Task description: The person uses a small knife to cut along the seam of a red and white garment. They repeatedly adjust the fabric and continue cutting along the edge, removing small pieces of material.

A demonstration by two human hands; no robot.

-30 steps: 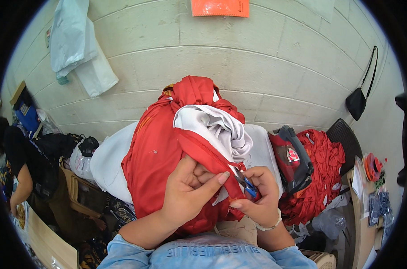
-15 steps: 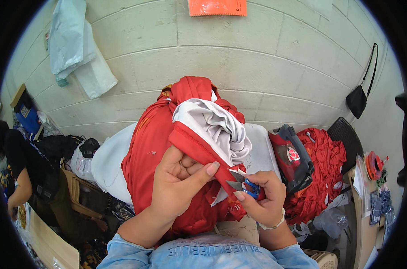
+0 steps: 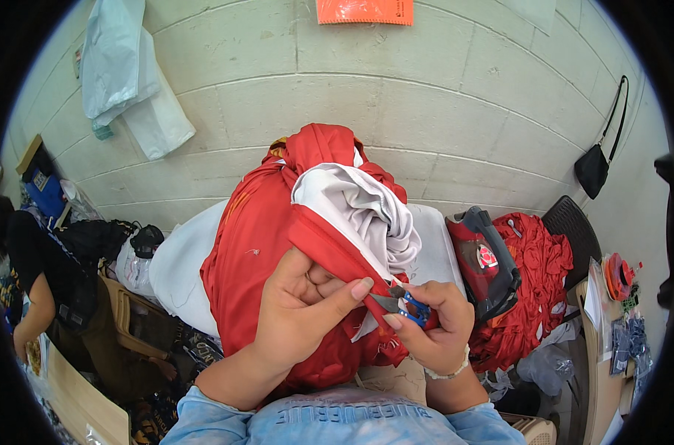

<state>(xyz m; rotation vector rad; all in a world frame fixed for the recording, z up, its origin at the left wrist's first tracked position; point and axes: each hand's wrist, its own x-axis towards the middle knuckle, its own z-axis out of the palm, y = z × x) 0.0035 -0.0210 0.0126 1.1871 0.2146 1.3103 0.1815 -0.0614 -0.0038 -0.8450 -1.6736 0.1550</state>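
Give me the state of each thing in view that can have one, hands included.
Red garment: bunched, white fabric showing beside its red band
Left hand: closed, pinching the red band
Right hand: closed around the snips
Blue-handled snips: blades parted at the band
Iron: unheld; on or off can't be told
Red cloth heap: crumpled
Black pouch: hanging by its strap

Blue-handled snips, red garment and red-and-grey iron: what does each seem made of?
Snips in the right hand: pointed grey blades look like metal; the blue handle is probably plastic, though partly covered.
Red garment pinched by the left hand: likely smooth synthetic cloth, from its soft sheen and loose folds.
Iron: seemingly hard plastic housing, smooth and rigid-looking.
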